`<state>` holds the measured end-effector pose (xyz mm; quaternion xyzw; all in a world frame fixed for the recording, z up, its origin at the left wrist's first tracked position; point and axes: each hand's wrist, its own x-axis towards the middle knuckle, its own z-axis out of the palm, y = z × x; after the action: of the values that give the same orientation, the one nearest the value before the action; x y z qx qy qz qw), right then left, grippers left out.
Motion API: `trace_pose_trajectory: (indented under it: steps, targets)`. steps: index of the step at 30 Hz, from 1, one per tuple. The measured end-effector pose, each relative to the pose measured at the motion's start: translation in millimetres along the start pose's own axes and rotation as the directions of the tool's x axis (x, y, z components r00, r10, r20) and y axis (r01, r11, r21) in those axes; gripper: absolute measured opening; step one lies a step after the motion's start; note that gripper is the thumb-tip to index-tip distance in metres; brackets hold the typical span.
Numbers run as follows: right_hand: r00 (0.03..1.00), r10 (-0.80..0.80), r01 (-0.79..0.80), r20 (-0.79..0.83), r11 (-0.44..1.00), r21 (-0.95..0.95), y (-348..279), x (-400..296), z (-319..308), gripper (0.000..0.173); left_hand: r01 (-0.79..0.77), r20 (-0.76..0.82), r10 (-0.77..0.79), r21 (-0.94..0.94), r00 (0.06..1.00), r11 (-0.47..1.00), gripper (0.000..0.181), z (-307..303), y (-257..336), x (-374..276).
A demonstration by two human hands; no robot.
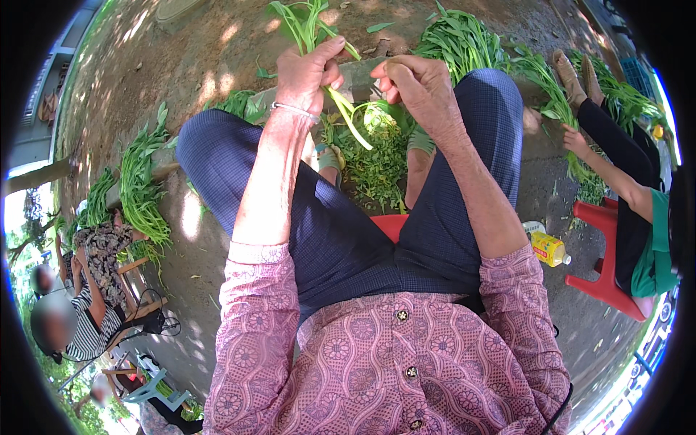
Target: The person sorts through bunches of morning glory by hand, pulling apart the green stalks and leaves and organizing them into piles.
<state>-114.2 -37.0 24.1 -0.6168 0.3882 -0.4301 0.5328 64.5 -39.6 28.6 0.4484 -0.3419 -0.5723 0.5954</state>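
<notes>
My left hand (311, 76) grips a small bunch of leafy green stems, likely water spinach (307, 24). Its leaves point away from me, and pale cut stem ends (350, 119) hang out below the fist. To the right, my right hand (421, 87) is raised with its fingers curled, apart from the bunch. Whether a small scrap sits between those fingertips cannot be made out. Between my feet lies a heap of picked leaves and stem bits (375, 163), some yellowed. A large bundle of the same greens (459, 43) rests just beyond my right knee.
More bundles of greens (140, 185) lie along a low concrete kerb (356, 76). On the right, a person sits on a red plastic stool (603, 234), a hand (575, 140) at some greens. A yellow-labelled bottle (549, 249) lies beside me. Other people sit on the left.
</notes>
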Motion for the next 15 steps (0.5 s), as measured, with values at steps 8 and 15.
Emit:
trace_pose_trajectory:
  steps: [8,15]
  targets:
    - [0.986,-0.094,0.102,0.14,0.993,-0.053,2.8,0.6,1.4,0.023,-0.094,-0.09,0.108,0.149,0.99,0.984,0.015,-1.8,1.2,0.1]
    - [0.991,-0.037,0.053,0.128,0.99,-0.132,7.0,-0.5,0.2,0.022,-0.023,-0.024,0.026,0.126,0.999,0.992,0.016,2.2,2.0,-3.7]
